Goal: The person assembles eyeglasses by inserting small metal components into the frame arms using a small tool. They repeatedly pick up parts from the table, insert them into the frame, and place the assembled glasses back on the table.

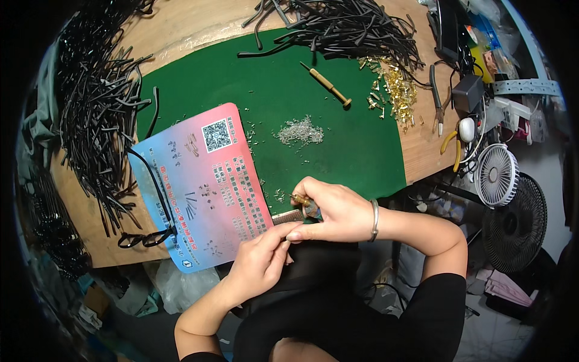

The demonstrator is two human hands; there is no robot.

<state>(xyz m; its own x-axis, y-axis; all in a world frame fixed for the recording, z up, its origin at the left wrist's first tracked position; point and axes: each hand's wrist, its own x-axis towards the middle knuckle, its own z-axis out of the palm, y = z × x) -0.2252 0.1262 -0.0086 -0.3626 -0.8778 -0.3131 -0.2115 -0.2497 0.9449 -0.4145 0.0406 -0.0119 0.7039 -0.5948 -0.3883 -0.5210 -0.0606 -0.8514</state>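
At the near edge of the green mat [199,78], my two hands meet at the fingertips. My left hand [259,265] is closed in a pinch, and whatever lies between its fingers is too small to make out. The curled fingers of my right hand [335,211] hold a small brass-coloured tool [309,207], mostly hidden by the hand. Its thumb and a finger touch the left fingertips. Left of them lies a pink and blue printed sheet [211,175] with small metal parts on it. A heap of tiny silver screws [301,131] sits beyond my hands.
Black eyeglass temples [99,133] pile up at left, with another heap of temples [350,27] at the back. Black glasses [145,238] rest on the sheet's near corner. A brass screwdriver [329,84], gold metal pieces [399,90], pliers [436,96] and a white fan [497,175] are rightward.
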